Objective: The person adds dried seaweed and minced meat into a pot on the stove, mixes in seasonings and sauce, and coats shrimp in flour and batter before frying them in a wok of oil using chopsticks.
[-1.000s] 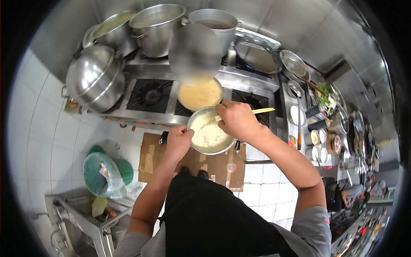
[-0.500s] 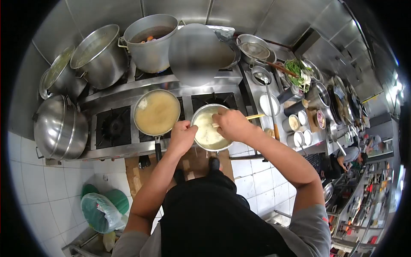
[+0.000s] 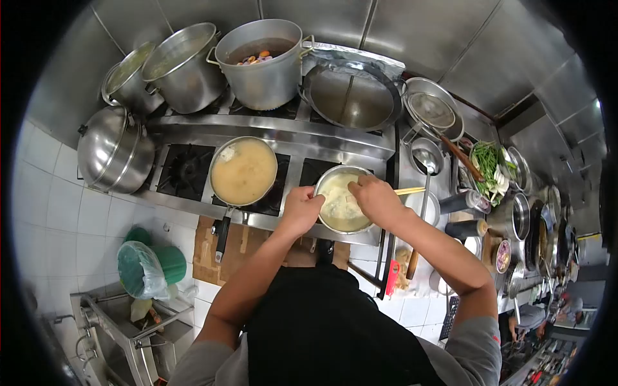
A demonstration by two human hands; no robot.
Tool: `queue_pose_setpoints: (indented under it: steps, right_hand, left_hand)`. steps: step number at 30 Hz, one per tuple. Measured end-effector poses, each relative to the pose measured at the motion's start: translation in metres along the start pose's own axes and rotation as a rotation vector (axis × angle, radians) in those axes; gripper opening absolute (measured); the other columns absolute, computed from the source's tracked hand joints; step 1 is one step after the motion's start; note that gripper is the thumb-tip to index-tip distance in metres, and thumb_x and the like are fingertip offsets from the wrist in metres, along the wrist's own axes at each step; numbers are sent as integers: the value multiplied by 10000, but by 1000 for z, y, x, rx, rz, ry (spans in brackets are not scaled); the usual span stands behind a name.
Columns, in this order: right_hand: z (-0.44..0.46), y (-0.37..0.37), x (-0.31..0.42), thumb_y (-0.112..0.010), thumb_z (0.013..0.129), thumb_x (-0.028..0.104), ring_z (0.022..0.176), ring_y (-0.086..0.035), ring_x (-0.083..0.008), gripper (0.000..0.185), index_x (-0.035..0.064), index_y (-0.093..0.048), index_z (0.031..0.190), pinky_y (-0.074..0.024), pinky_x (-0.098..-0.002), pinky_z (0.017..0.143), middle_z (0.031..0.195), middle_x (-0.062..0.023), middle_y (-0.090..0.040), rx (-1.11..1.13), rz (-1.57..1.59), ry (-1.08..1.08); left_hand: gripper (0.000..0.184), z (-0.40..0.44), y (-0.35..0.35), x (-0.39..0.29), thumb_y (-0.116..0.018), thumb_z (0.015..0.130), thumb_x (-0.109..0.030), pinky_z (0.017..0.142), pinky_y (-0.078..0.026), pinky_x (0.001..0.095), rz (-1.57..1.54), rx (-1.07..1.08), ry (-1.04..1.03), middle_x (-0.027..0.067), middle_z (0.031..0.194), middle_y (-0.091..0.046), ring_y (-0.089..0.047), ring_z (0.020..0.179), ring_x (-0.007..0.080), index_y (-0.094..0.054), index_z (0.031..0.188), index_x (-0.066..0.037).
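A metal bowl (image 3: 322, 219) of pale, creamy batter (image 3: 340, 209) sits at the front edge of the stove. My left hand (image 3: 302, 210) is closed on the bowl's left rim, thumb toward the inside. Over the bowl's right side, my right hand (image 3: 378, 201) reaches in with its fingers pinched at the batter. A small pale piece shows by those fingertips, too coated to name. Chopsticks (image 3: 409, 190) stick out to the right past the rim; their other ends are hidden behind my right hand. Left of the bowl, a frying pan (image 3: 244, 170) holds light brown liquid with a whitish clump.
Large pots (image 3: 265, 77) and a wide wok (image 3: 380, 106) stand along the back. A lidded steamer (image 3: 116, 151) is at left. To the right are a ladle (image 3: 421, 219), sauce bottles (image 3: 465, 229) and green vegetables (image 3: 490, 168). A green bin (image 3: 168, 264) stands on the floor.
The view has shifted, so the stove and pots appear farther left or right than before. Both hands stay at the bowl; my right fingers are still in the batter.
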State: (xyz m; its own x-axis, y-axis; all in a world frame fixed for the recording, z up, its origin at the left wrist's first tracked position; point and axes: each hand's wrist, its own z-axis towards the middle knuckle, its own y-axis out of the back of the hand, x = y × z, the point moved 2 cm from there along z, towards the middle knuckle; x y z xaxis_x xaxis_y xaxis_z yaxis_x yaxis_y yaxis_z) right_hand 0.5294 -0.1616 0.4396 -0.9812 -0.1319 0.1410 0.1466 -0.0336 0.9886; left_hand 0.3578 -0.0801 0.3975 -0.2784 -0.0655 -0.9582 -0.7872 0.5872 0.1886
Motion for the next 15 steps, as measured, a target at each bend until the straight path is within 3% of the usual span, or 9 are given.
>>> queue_pose_setpoints:
  steps: [1,5,7,9,15]
  right_hand:
    - [1,2,-3,-620,693,44,841,-604,-327,186,13,-567,869,-518,-416,707,839,-151,-580,-3,2,-3]
    - [11,23,-12,-579,725,36,830,-628,-318,149,-7,-594,868,-541,-395,681,837,-178,-600,1,13,16]
    - [17,30,-12,-587,700,16,804,-630,-335,146,-19,-588,842,-531,-407,692,813,-189,-606,-11,51,-3]
    - [25,38,-11,-611,689,25,806,-619,-344,154,-13,-571,833,-518,-417,705,819,-184,-595,-32,81,-12]
    - [43,86,-5,-640,687,32,801,-605,-358,185,0,-569,855,-496,-424,708,820,-164,-585,-104,117,-33]
  left_hand:
    - [166,0,-3,-3,-543,776,-88,476,-327,258,-5,-16,-10,-13,569,-518,-417,529,46,-633,756,51]
    - [155,7,-3,3,-544,769,-83,474,-318,259,3,-52,-26,-15,555,-491,-414,524,59,-598,694,42]
    - [152,15,0,18,-551,772,-78,469,-333,261,59,-43,-43,-8,568,-496,-429,524,66,-579,682,40]
    - [203,24,0,36,-587,736,-124,482,-342,324,-15,-120,11,72,511,-464,-430,510,109,-541,627,41]
    - [210,39,10,31,-582,736,-111,470,-341,328,-67,-75,47,66,498,-454,-420,498,109,-528,623,57]
